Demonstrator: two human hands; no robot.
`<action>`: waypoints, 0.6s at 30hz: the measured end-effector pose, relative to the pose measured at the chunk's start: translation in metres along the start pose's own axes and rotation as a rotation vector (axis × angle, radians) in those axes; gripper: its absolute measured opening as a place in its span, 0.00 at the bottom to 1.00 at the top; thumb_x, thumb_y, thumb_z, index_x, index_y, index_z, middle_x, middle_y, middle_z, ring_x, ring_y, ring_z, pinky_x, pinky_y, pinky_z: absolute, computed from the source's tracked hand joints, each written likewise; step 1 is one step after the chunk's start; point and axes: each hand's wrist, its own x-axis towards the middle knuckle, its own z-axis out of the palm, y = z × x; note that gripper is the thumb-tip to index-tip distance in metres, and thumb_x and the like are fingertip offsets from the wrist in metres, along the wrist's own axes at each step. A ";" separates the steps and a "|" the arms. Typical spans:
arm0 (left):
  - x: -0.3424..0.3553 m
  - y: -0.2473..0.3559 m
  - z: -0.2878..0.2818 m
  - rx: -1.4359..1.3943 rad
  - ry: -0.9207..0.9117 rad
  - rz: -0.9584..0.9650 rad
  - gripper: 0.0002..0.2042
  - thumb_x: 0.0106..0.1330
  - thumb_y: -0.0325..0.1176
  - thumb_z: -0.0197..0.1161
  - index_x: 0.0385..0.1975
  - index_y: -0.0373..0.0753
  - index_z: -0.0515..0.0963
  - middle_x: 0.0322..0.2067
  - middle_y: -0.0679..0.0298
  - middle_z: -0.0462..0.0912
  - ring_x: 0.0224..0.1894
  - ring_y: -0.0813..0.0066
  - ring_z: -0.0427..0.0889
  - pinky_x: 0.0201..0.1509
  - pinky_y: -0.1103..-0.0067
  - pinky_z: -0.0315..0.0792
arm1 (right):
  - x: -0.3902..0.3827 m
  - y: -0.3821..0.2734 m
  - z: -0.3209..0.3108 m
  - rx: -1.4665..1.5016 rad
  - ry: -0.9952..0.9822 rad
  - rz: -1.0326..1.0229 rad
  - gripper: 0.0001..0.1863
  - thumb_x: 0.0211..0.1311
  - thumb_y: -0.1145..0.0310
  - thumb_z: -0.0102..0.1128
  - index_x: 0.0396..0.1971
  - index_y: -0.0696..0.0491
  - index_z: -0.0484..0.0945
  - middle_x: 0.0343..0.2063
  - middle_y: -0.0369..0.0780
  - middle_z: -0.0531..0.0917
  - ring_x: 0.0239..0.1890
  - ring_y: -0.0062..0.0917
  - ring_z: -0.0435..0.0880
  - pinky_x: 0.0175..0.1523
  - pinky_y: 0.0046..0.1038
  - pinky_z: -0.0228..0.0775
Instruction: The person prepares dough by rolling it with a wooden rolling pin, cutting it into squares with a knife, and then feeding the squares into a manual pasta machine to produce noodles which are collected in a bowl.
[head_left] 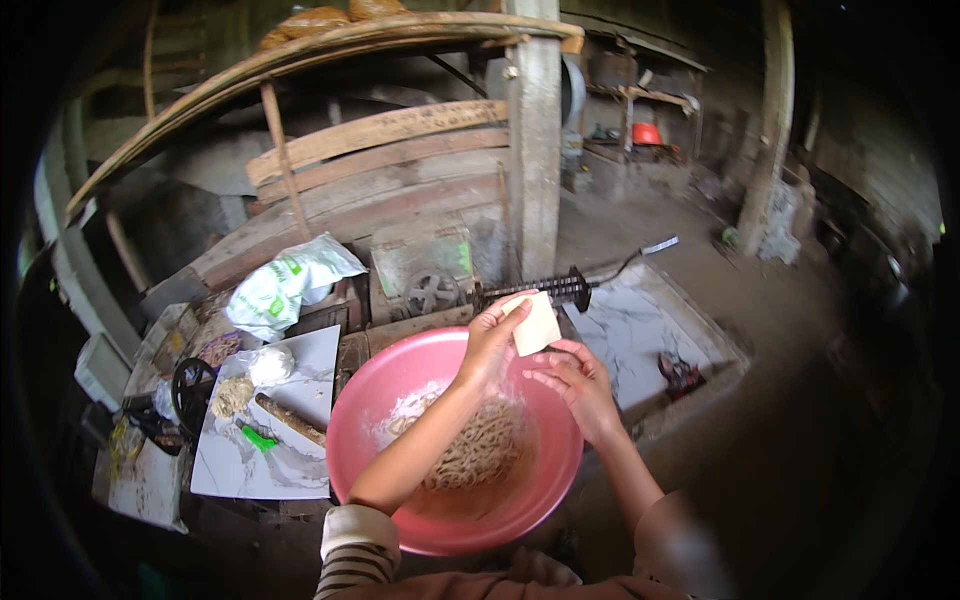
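My left hand (493, 345) grips a square, pale sheet (535, 323) of what looks like dough, thumb across its face. Just right of and below the sheet is my right hand (582, 388), fingers curved and apart, fingertips close to its lower edge; I cannot tell whether they touch it. Both hands are over a large pink basin (540, 480) holding cut noodle strands (470, 450) dusted with white flour. Behind the hands lies a dark metal roller (550, 292) with a handle reaching to the right.
A marble-patterned board (225, 470) at left holds a rolling pin (290, 420), green tool (258, 438), dough lump (232, 395) and white bag (270, 365). A sack (290, 280) lies behind. Another marble slab (640, 330) is at right. A concrete post (532, 150) rises beyond.
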 end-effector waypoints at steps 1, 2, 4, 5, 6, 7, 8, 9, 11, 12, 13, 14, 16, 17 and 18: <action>0.013 0.002 0.002 0.090 0.052 0.022 0.14 0.67 0.33 0.57 0.50 0.37 0.74 0.43 0.60 0.80 0.43 0.74 0.81 0.46 0.75 0.78 | 0.010 -0.007 -0.007 -0.041 -0.035 -0.005 0.13 0.64 0.78 0.49 0.49 0.62 0.67 0.40 0.48 0.79 0.43 0.41 0.82 0.53 0.33 0.76; 0.025 0.002 0.003 0.082 0.073 0.071 0.13 0.67 0.32 0.57 0.48 0.35 0.74 0.40 0.60 0.81 0.39 0.77 0.82 0.43 0.76 0.79 | 0.015 -0.013 -0.015 -0.080 -0.063 -0.001 0.14 0.65 0.77 0.49 0.49 0.62 0.67 0.40 0.48 0.79 0.43 0.40 0.82 0.53 0.33 0.76; 0.048 0.002 0.005 0.154 0.123 0.174 0.13 0.67 0.33 0.57 0.47 0.34 0.75 0.37 0.62 0.82 0.37 0.79 0.81 0.41 0.79 0.78 | 0.031 -0.031 -0.031 -0.141 -0.126 -0.021 0.14 0.65 0.76 0.49 0.49 0.62 0.68 0.40 0.48 0.78 0.43 0.40 0.82 0.52 0.33 0.76; 0.060 0.003 0.005 0.264 0.139 0.206 0.12 0.67 0.33 0.58 0.46 0.34 0.76 0.35 0.64 0.82 0.35 0.82 0.81 0.38 0.83 0.75 | 0.037 -0.043 -0.043 -0.158 -0.151 -0.039 0.13 0.65 0.75 0.49 0.49 0.62 0.68 0.40 0.48 0.78 0.43 0.40 0.82 0.52 0.33 0.76; 0.070 0.002 0.004 0.312 0.142 0.215 0.12 0.67 0.33 0.58 0.46 0.34 0.76 0.35 0.64 0.82 0.34 0.82 0.80 0.38 0.84 0.75 | 0.044 -0.056 -0.054 -0.179 -0.172 -0.062 0.13 0.65 0.75 0.49 0.48 0.62 0.68 0.40 0.48 0.78 0.42 0.40 0.83 0.52 0.33 0.76; 0.079 0.002 0.003 0.357 0.143 0.223 0.12 0.67 0.34 0.58 0.46 0.35 0.76 0.34 0.65 0.82 0.34 0.83 0.80 0.38 0.85 0.74 | 0.049 -0.065 -0.064 -0.201 -0.162 -0.094 0.12 0.65 0.74 0.50 0.47 0.61 0.69 0.39 0.47 0.78 0.40 0.38 0.83 0.51 0.32 0.76; 0.086 0.001 0.002 0.397 0.163 0.197 0.12 0.67 0.34 0.58 0.46 0.35 0.76 0.34 0.65 0.82 0.34 0.83 0.80 0.38 0.85 0.73 | 0.055 -0.074 -0.073 -0.203 -0.165 -0.130 0.12 0.65 0.74 0.50 0.46 0.61 0.69 0.38 0.47 0.78 0.39 0.37 0.83 0.50 0.31 0.76; 0.092 -0.001 0.001 0.407 0.162 0.192 0.12 0.67 0.34 0.58 0.47 0.36 0.76 0.34 0.66 0.82 0.34 0.84 0.80 0.39 0.85 0.74 | 0.062 -0.082 -0.081 -0.210 -0.168 -0.162 0.11 0.65 0.74 0.49 0.46 0.61 0.70 0.37 0.46 0.79 0.39 0.36 0.83 0.49 0.31 0.76; 0.099 -0.003 -0.003 0.474 0.139 0.135 0.13 0.67 0.35 0.58 0.47 0.37 0.75 0.36 0.65 0.82 0.37 0.81 0.80 0.43 0.82 0.74 | 0.071 -0.096 -0.097 -0.228 -0.156 -0.217 0.09 0.65 0.74 0.50 0.43 0.61 0.71 0.34 0.44 0.79 0.36 0.33 0.84 0.47 0.30 0.77; 0.102 -0.003 -0.005 0.482 0.097 0.114 0.13 0.67 0.36 0.58 0.47 0.38 0.75 0.38 0.65 0.81 0.39 0.80 0.80 0.45 0.81 0.75 | 0.076 -0.103 -0.104 -0.260 -0.107 -0.221 0.09 0.65 0.73 0.50 0.42 0.61 0.72 0.33 0.43 0.79 0.36 0.32 0.84 0.47 0.29 0.76; 0.105 -0.004 -0.006 0.504 0.095 0.097 0.13 0.67 0.36 0.57 0.48 0.39 0.75 0.38 0.67 0.81 0.40 0.81 0.80 0.47 0.82 0.73 | 0.080 -0.109 -0.110 -0.276 -0.091 -0.252 0.09 0.66 0.73 0.49 0.42 0.60 0.72 0.32 0.43 0.79 0.35 0.32 0.84 0.46 0.28 0.76; 0.107 -0.004 -0.007 0.530 0.113 0.070 0.13 0.68 0.36 0.57 0.48 0.39 0.75 0.38 0.66 0.81 0.40 0.82 0.80 0.47 0.82 0.73 | 0.086 -0.114 -0.114 -0.283 -0.085 -0.292 0.09 0.66 0.72 0.49 0.41 0.60 0.72 0.32 0.42 0.80 0.35 0.31 0.84 0.45 0.28 0.76; 0.112 -0.004 -0.009 0.519 0.053 0.063 0.13 0.68 0.35 0.57 0.48 0.39 0.75 0.38 0.66 0.81 0.40 0.82 0.80 0.47 0.82 0.73 | 0.094 -0.125 -0.122 -0.341 -0.051 -0.347 0.09 0.67 0.71 0.50 0.41 0.60 0.73 0.31 0.42 0.80 0.34 0.28 0.83 0.43 0.27 0.76; 0.113 -0.004 -0.010 0.535 0.076 0.049 0.13 0.68 0.35 0.57 0.49 0.39 0.75 0.38 0.66 0.81 0.40 0.82 0.80 0.47 0.82 0.73 | 0.098 -0.128 -0.124 -0.367 -0.041 -0.378 0.09 0.67 0.70 0.51 0.40 0.60 0.73 0.31 0.42 0.80 0.34 0.27 0.83 0.42 0.26 0.76; 0.114 -0.004 -0.011 0.535 0.074 0.045 0.13 0.68 0.35 0.57 0.49 0.39 0.75 0.38 0.66 0.81 0.40 0.82 0.80 0.47 0.81 0.73 | 0.101 -0.130 -0.126 -0.382 -0.032 -0.404 0.09 0.67 0.69 0.50 0.39 0.60 0.73 0.30 0.41 0.80 0.33 0.26 0.83 0.42 0.26 0.76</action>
